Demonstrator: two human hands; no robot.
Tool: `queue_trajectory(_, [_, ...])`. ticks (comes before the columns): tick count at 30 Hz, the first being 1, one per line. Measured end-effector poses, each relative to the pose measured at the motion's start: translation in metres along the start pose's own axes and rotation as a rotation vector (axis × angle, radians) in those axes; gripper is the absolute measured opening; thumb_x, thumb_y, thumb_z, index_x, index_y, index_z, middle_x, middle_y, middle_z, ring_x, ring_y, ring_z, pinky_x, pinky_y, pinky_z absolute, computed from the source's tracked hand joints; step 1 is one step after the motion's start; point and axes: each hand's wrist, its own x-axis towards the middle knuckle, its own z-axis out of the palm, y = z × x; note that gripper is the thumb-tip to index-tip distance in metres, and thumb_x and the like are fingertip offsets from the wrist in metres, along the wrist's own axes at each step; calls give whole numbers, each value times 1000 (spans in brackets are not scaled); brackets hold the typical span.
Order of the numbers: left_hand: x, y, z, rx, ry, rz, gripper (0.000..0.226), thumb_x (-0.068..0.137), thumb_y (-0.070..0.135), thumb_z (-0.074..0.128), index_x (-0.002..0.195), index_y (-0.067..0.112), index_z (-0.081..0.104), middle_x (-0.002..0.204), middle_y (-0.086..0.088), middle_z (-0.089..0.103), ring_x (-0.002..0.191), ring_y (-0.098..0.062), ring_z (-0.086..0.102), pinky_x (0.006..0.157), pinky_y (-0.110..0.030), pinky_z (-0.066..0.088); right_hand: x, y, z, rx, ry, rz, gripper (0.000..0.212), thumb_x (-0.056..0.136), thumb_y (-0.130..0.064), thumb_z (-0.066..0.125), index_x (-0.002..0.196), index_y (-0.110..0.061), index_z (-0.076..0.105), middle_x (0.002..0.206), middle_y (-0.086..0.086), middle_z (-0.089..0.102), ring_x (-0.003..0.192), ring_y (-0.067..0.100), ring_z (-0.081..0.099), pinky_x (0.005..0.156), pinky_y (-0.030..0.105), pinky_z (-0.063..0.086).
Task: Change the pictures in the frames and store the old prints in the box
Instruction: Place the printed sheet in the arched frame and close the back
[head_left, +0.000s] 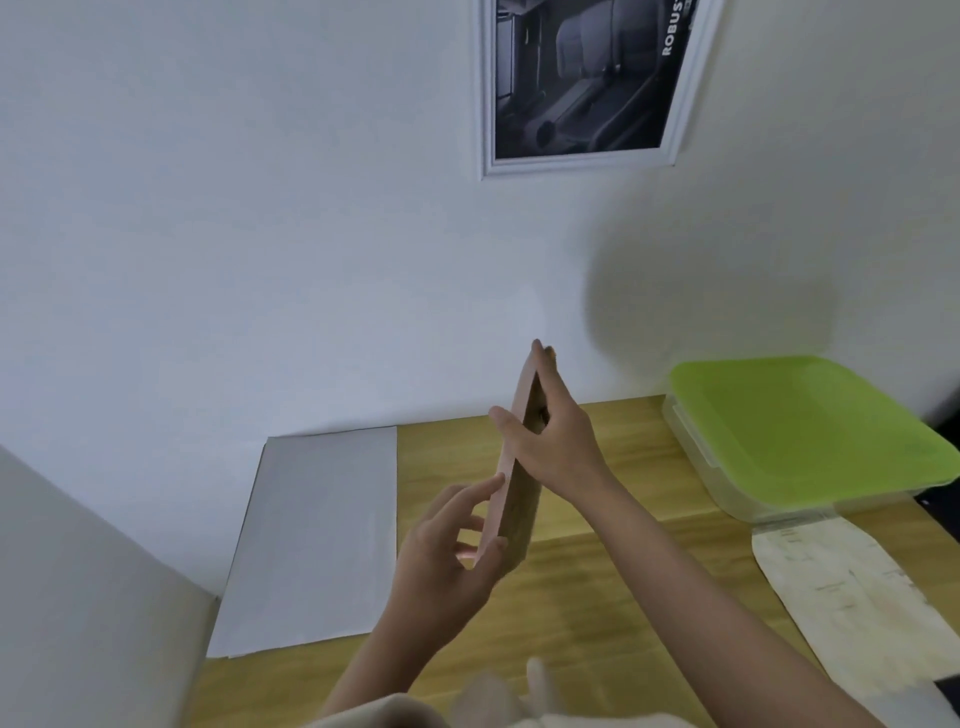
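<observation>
bench (597, 597) is looking like light wood laminate, smooth with a faint grain and a slight sheen. The frame (511, 499) being held edge-on is showing a matt pinkish face and a brown board-like back. The box (727, 483) is looking like cloudy clear plastic under a smooth lime plastic lid (810, 426). A flat grey sheet (311, 540) is looking like matt paper or card, the wall frame (566, 163) is showing white moulded trim around a glossy dark print (582, 78)

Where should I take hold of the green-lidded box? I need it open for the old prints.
Grip the green lid at its near-left corner, coming from the left front. The box lies flat and closed, and that corner faces the hands with bare table beside it.
</observation>
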Motion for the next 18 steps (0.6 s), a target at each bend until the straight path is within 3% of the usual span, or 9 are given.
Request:
queue_trajectory(3, [2,-2,-2,-27,5,6,47,81,14,69,122,32,57,111,21,57,91,-7,62,62,-15,53,-2,-2,0,62,14,33,84,87,-32,64,148,-42,8,144,-30,21,129,9,43,100,22,41])
queue_trajectory(6, [2,-3,-2,-31,5,2,45,80,18,68,122,33,57,111,21,58,91,-8,62,62,-16,53,-6,-6,0,47,30,75,81,89,-25,62,150,-34,10,123,-27,43,118,17,51,80,13,42])
queue_trajectory(7, [2,-4,-2,-38,10,-5,45,80,19,68,121,33,58,111,21,59,91,-9,63,61,-17,54,-7,-6,0,33,30,92,81,90,-24,60,150,-33,8,119,-16,51,114,22,54,78,15,46])
queue_trajectory(9, [3,-6,-1,-46,18,-17,44,79,19,67,120,32,60,109,20,60,89,-9,63,61,-17,54,-10,-7,3,-8,3,137,84,89,-25,58,149,-36,1,101,-2,52,94,28,63,76,36,58])
queue_trajectory(10, [3,-7,-1,-44,18,-23,43,79,18,68,119,30,60,108,20,61,89,-9,63,61,-17,54,-12,-7,5,-37,-19,162,85,89,-24,58,149,-38,-2,89,-1,48,83,27,64,71,45,58])
queue_trajectory(12, [2,-11,-1,-30,16,-38,41,79,17,69,117,28,62,105,19,64,89,-8,63,61,-17,54,-15,-4,9,-61,-51,194,86,87,-21,55,147,-41,-3,78,-2,43,73,30,66,62,51,57])
queue_trajectory(18, [4,-26,0,-49,-15,-58,33,71,19,77,104,24,71,104,18,66,91,-7,64,62,-18,53,-17,12,12,38,55,224,79,80,-7,54,144,-37,20,115,0,56,89,22,64,62,42,60])
